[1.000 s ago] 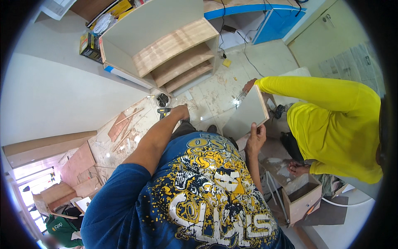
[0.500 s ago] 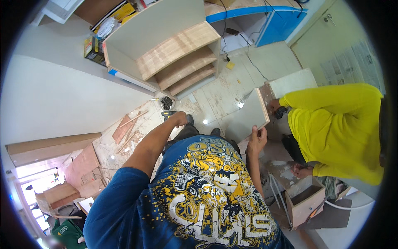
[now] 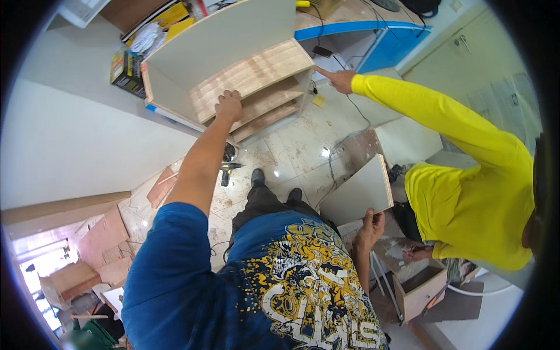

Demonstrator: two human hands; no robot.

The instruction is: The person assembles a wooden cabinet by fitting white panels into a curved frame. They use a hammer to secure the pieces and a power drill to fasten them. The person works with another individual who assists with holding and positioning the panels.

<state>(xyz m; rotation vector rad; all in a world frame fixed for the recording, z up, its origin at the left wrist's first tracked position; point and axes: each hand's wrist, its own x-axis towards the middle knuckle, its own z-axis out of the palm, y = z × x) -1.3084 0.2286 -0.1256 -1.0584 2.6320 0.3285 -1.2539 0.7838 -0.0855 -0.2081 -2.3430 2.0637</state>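
My left hand (image 3: 228, 106) reaches out over the front edge of a plywood board (image 3: 254, 71) in an open cabinet, its fingers loosely spread on the wood. My right hand (image 3: 369, 228) grips the near corner of a grey-faced panel (image 3: 357, 192), thumb on the face and fingers at the edge. The panel's raw edge shows along its right side. A co-worker in a yellow long-sleeved top (image 3: 461, 204) stretches one hand (image 3: 341, 80) with a finger pointed at the cabinet's right corner. The co-worker's other hand (image 3: 417, 252) is low, near a wooden box.
A drill (image 3: 229, 172) lies on the dusty tiled floor beside my foot, next to a small bucket (image 3: 230, 151). A cable (image 3: 332, 166) runs across the tiles. Wood offcuts (image 3: 160, 189) lie at the left. The open wooden box (image 3: 420, 286) stands at the lower right.
My left hand has moved from low above the floor up to the cabinet board, its fingers loosening. The panel in my right hand sits lower. The co-worker's arm has stretched toward the cabinet.
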